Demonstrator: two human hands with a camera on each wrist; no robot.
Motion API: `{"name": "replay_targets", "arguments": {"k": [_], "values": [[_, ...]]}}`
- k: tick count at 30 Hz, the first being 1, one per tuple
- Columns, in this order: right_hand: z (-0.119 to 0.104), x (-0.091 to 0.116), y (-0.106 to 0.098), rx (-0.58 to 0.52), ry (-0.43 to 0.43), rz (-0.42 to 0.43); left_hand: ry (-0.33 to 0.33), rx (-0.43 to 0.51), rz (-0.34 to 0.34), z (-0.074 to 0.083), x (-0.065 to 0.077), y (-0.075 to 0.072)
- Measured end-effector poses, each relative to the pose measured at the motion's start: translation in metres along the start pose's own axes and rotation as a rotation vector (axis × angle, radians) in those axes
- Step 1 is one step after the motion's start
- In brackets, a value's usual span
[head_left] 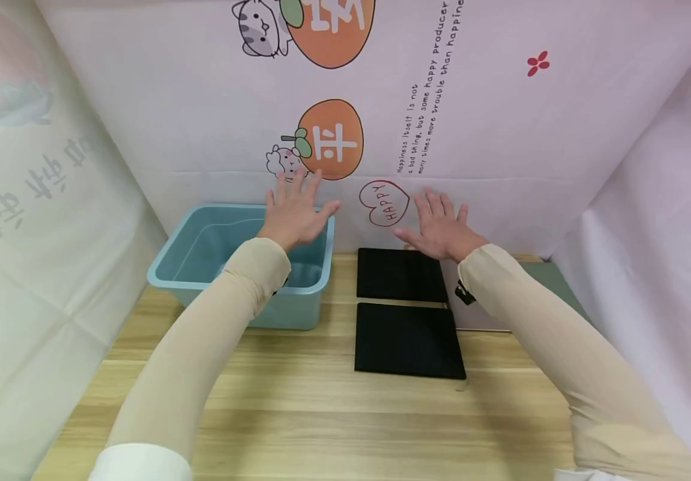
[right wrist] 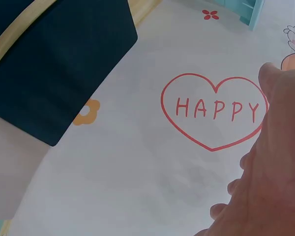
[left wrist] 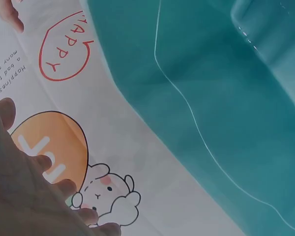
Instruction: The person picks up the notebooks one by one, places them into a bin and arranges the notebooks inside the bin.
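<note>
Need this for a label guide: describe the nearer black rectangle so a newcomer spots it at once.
On the wood-grain table, find the light-blue bin at far left in the head view. To the bin's right lies the nearer black rectangle, flat. Unlike the farther black rectangle, it sits closer to the person, across a narrow gap.

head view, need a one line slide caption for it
A spread left hand beside a blue bin and a spread right hand near two flat black rectangles, above a wooden table.
</note>
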State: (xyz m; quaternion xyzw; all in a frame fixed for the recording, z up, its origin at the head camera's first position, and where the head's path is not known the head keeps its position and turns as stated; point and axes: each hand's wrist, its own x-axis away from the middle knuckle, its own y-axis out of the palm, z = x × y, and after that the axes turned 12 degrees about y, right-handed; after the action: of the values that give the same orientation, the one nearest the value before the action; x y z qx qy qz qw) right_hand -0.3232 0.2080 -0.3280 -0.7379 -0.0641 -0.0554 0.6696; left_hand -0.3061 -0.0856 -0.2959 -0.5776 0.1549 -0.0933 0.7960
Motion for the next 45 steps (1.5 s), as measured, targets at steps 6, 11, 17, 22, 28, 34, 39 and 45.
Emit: {"name": "replay_targets", "arguments": {"k": [6,11,17,22,28,34,39,45], "values": [[0.004,0.004,0.001,0.008,-0.01,0.019,-0.005,-0.025,0.013,-0.01,0.007,-0.005],[0.008,0.009,0.002,0.01,-0.022,0.023,-0.024,-0.02,0.009,-0.021,0.014,-0.011],[0.013,0.014,0.006,0.019,-0.041,0.033,-0.056,0.007,0.015,-0.035,0.022,-0.02],[0.018,0.017,0.012,0.03,-0.047,0.031,-0.089,0.029,0.002,-0.043,0.029,-0.023],[0.021,0.023,0.019,0.025,-0.057,0.027,-0.1,0.037,0.006,-0.051,0.039,-0.03],[0.027,0.026,0.026,0.037,-0.07,0.009,-0.111,0.036,-0.004,-0.061,0.046,-0.041],[0.032,0.03,0.032,0.027,-0.084,0.0,-0.117,0.029,0.005,-0.073,0.054,-0.047],[0.038,0.034,0.04,0.014,-0.083,-0.003,-0.117,0.036,0.009,-0.088,0.066,-0.053]]}}
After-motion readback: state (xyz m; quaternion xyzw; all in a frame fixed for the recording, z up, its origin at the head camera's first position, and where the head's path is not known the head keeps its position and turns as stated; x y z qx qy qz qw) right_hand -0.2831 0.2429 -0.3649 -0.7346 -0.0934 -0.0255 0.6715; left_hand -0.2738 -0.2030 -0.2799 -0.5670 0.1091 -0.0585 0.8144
